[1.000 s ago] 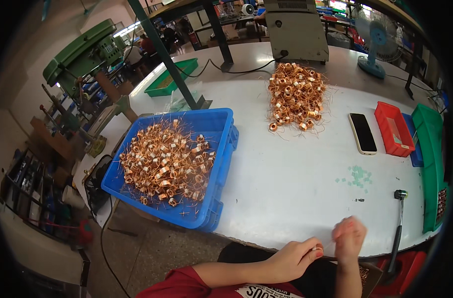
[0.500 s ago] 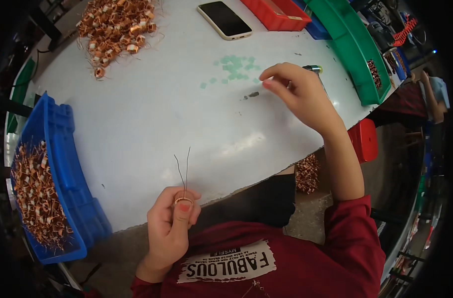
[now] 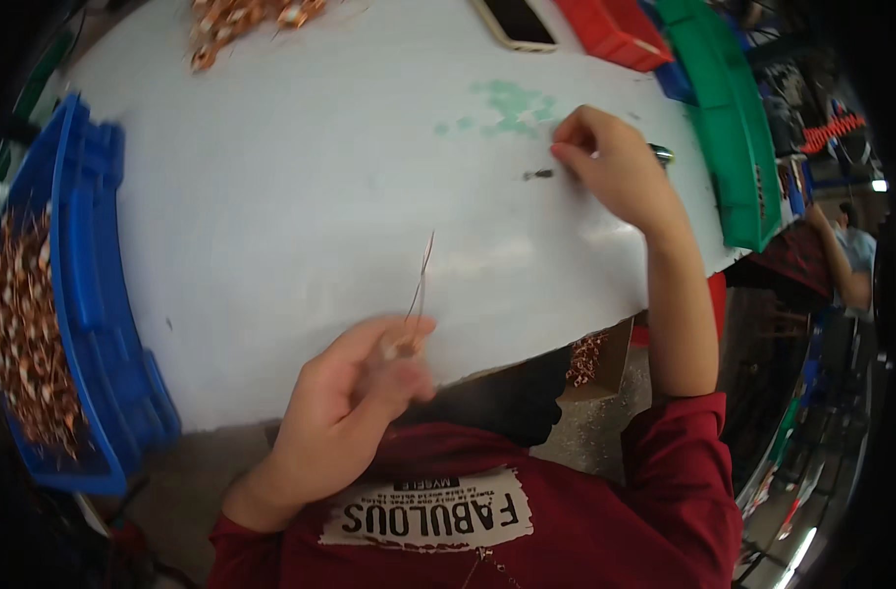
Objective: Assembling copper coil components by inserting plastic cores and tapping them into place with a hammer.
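Observation:
Between its thumb and fingers, my left hand (image 3: 355, 393) grips a small copper wire coil (image 3: 406, 344), blurred by motion. Two thin wire leads (image 3: 424, 270) stick up from the coil over the table. My right hand (image 3: 610, 162) is above the table at the right, thumb and index fingertip pinched together. Anything in that pinch is too small to make out. Just left of those fingertips lie several small pale green pieces (image 3: 512, 106), scattered flat. A short dark bit (image 3: 541, 174) lies below them.
At the left stands a blue bin (image 3: 100, 324) full of copper coils (image 3: 31, 334). More coils (image 3: 237, 25) are heaped at the far left. A phone (image 3: 517, 25), a red tray (image 3: 620, 34) and a long green tray (image 3: 728, 128) line the far right. A person (image 3: 845, 255) sits beyond.
My left hand has moved up and right with the coil, its leads now nearly crossing. The right thumb and index finger have closed together beside the green pieces. The whole view has shifted.

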{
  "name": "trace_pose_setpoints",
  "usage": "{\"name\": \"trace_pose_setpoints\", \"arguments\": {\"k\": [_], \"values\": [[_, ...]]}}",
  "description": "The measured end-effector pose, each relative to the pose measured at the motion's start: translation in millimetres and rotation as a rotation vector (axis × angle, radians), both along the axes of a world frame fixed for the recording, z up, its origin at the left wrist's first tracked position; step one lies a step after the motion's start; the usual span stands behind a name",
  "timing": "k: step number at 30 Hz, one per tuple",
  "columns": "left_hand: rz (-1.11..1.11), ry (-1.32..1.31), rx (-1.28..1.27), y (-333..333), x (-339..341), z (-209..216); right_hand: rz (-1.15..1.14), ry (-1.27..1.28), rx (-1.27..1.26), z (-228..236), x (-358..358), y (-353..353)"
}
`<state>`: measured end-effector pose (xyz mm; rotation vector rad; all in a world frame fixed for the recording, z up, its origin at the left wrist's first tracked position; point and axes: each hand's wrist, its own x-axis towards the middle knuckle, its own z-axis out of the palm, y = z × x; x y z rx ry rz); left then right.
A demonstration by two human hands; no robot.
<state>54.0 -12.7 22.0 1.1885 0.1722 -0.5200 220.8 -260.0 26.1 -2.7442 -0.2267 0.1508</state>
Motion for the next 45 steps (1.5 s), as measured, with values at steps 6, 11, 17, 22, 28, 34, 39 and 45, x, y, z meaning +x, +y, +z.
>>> {"name": "trace_pose_setpoints", "arguments": {"k": [6,11,17,22,28,34,39,45], "values": [[-0.034,0.035,-0.235,5,5,-7,0.006,-0.003,-0.025,3,-15,6],[-0.053,0.071,-0.257,6,6,-13,0.091,-0.021,0.386,19,-64,38],[-0.050,0.053,-0.257,1,4,-13,0.123,0.008,0.844,15,-130,72],[-0.002,-0.054,-0.210,-3,-3,-19,0.317,-0.219,0.647,5,-144,82],[0.002,-0.148,-0.166,-8,-6,-20,0.439,-0.354,0.561,1,-142,77],[-0.005,-0.162,-0.167,-4,-9,-22,0.386,-0.453,0.494,-3,-145,88],[-0.055,-0.158,-0.113,-1,-7,-22,0.369,-0.477,0.438,-5,-147,88],[-0.011,-0.293,0.024,-4,-9,-23,0.384,-0.504,0.368,-1,-152,92]]}}
